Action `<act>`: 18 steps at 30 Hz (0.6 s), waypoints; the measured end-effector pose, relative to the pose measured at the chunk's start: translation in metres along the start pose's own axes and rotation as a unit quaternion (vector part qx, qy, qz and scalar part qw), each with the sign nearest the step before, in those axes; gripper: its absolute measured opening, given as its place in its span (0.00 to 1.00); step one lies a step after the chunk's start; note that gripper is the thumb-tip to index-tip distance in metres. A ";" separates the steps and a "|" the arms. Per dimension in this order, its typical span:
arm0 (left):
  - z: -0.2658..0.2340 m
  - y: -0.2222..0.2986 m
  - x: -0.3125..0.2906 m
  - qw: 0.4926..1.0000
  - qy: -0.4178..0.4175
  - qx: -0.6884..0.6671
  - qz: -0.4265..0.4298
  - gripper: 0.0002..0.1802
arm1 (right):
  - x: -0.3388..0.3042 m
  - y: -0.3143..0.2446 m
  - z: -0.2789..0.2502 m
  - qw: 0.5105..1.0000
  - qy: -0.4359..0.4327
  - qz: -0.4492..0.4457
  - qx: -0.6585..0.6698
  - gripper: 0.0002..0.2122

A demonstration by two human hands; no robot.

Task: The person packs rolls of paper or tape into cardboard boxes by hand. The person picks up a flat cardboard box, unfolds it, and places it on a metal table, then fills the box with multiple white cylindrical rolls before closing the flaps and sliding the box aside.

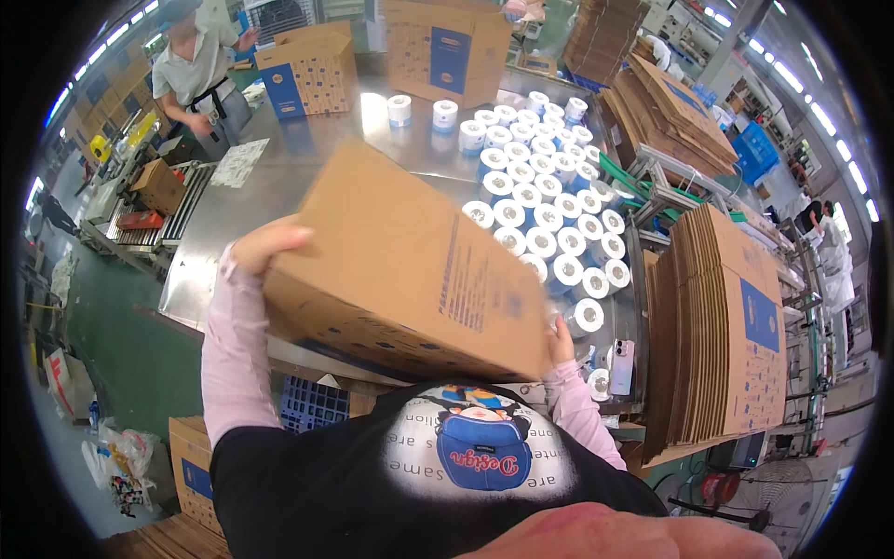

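Note:
A large brown cardboard box (pixel 391 242) is held up tilted in front of my body, over the near edge of the metal table (pixel 216 224). My left hand (pixel 270 244) grips its left end, with the thumb laid on the upper face. At the right end, my right hand (pixel 562 343) presses against the box's side, its fingers partly hidden. Just past the box's right end stand many white rolls (pixel 548 217) with blue-banded sides, packed close together. Two more rolls, one of them this roll (pixel 399 111), stand apart farther back.
Two upright cartons (pixel 307 79) stand at the table's far side, near a co-worker (pixel 197 70). Flattened cartons (pixel 712 326) are stacked at the right. A phone (pixel 622 368) lies near the table's right edge. Beyond the left edge runs a roller conveyor (pixel 186 200).

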State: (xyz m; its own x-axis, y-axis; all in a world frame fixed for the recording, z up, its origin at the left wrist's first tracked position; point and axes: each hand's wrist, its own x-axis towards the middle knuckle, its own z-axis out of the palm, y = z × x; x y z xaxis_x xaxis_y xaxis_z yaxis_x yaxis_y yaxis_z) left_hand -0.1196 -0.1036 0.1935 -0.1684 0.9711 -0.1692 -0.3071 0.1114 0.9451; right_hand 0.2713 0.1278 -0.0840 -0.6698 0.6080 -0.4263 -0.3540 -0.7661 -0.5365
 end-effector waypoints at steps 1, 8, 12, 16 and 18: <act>0.012 0.010 0.021 0.991 -0.012 0.124 -0.056 0.33 | 0.009 -0.003 -0.033 0.990 -0.105 0.083 0.053 0.25; 0.136 -0.069 0.118 0.892 -0.256 0.360 -0.101 0.31 | 0.004 -0.087 0.135 0.890 -0.033 -0.230 -0.393 0.29; 0.104 -0.078 0.127 0.779 -0.124 0.595 0.151 0.27 | 0.020 -0.101 0.125 0.615 0.053 -0.275 -0.737 0.33; -0.060 -0.088 0.105 0.612 0.293 0.728 0.095 0.35 | -0.015 -0.109 0.129 0.582 0.123 -0.152 -0.789 0.32; -0.185 -0.127 0.081 0.658 0.333 0.672 -0.066 0.33 | -0.007 -0.110 0.093 0.656 0.035 -0.234 -0.716 0.32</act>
State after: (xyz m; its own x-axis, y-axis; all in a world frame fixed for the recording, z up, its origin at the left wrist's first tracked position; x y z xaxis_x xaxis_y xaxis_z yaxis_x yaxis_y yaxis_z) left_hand -0.2678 -0.0784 0.0075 -0.7344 0.6758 0.0633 0.6699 0.7068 0.2271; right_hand 0.2548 0.1883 0.0456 -0.6571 0.7535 0.0237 0.5008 0.4598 -0.7334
